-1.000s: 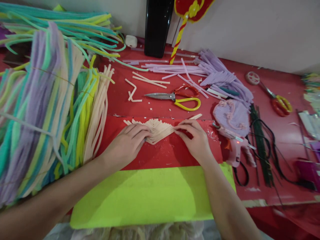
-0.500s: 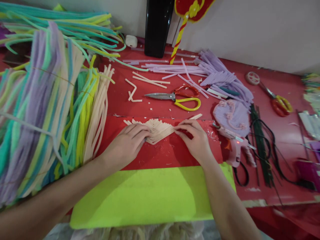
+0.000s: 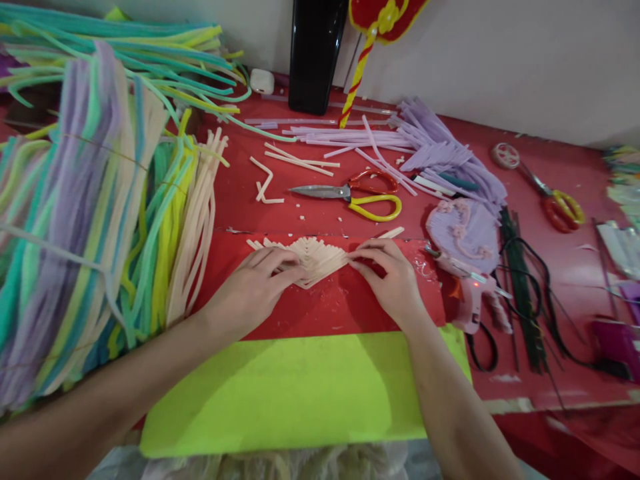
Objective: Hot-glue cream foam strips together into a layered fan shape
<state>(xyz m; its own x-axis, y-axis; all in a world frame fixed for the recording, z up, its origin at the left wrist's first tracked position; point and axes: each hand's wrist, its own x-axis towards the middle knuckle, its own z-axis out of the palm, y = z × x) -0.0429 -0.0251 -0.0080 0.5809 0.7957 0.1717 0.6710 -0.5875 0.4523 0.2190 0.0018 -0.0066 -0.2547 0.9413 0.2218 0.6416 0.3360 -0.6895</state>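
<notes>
A cream fan-shaped piece of layered pipe cleaners (image 3: 320,261) lies on a red mat (image 3: 320,317), its lower edge coming to a V. My left hand (image 3: 263,277) covers its left side, thumb and fingers closed on that part. At the right tip, my right hand (image 3: 385,270) pinches the piece between thumb and fingertips. Stray cream ends poke out past both hands. Just beyond lies a pair of scissors (image 3: 350,193) with one red and one yellow handle. Bent cream offcuts (image 3: 265,183) rest left of the blades.
Bundled coloured pipe cleaners (image 3: 90,227) fill the left side. Purple pipe cleaners (image 3: 445,153) lie at the back. To the right are a pink glue gun (image 3: 473,300), a lilac round piece (image 3: 463,233), dark green stems (image 3: 523,300) and second scissors (image 3: 553,197). A lime sheet (image 3: 295,393) borders the front.
My left thumb has shifted slightly right and up, further onto the cream piece. My right hand stays at the right tip.
</notes>
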